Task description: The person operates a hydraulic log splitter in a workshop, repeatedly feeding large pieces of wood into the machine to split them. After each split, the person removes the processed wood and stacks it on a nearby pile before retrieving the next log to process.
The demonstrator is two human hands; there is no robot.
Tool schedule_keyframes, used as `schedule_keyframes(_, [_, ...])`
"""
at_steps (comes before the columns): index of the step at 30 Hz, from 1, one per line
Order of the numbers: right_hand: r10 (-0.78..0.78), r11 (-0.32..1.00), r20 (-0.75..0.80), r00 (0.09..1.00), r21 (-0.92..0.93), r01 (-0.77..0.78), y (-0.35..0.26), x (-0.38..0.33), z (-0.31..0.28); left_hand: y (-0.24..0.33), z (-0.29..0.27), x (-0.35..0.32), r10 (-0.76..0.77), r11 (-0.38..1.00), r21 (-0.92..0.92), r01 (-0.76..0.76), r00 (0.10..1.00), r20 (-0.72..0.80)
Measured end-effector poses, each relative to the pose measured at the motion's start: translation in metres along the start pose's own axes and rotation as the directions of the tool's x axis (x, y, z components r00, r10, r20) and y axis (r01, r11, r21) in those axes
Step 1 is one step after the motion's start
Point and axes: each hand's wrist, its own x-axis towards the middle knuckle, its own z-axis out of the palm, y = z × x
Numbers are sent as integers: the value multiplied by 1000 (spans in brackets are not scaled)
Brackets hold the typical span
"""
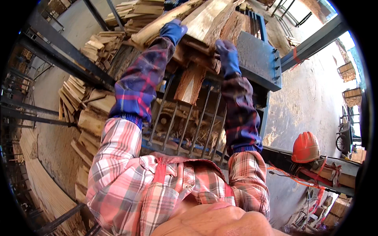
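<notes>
Both arms reach up toward 12 o'clock, each in 1 blue glove and 1 dark plaid oversleeve over a pink plaid shirt; the left hand [174,30] lies with its grip folded over the edge of a long pale wood slab [165,21] that runs toward 1 o'clock; the right hand [227,55] presses flat against the bark-edged wood bundle [212,23] on the grey-blue machine [256,59], fingers curled on the lower edge of the timber, so its grip is closed on that bundle; 1 split piece of wood [189,84] hangs upright between the 2 forearms, just below the bundle; below it stands a rack of slanted metal bars [189,122], about 7 of them visible; stacks of cut wood [88,110] lie at 9 o'clock and more [134,11] at 11 o'clock; 1 orange hard hat [305,147] rests on a ledge at 4 o'clock, well apart from both hands.
</notes>
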Motion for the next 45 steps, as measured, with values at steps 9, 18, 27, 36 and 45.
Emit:
schedule_keyframes(9, [-498, 491, 387, 776, -611, 621, 56, 54, -59, 96, 20, -78, 369, 878, 358, -317, 925, -88])
schedule_keyframes(18, [334, 786, 2, 942, 552, -280, 94, -236, -54, 76, 63, -246, -49, 871, -451, 192, 950, 309])
schedule_keyframes(27, [455, 683, -7, 890, 644, -344, 103, -435, -19, 62, 26, -451, -211, 543, -732, 411, 911, 354])
schedule_keyframes(36, [-65, 902, 359, 931, -377, 208, 106, -398, 21, -46, 4, -455, -461, 96, -872, 480, 798, 389])
schedule_keyframes(45, [-200, 358, 361, 911, -839, 411, 158, -353, 37, -19, 26, -415, 149, 927, 354, -121, 988, -52])
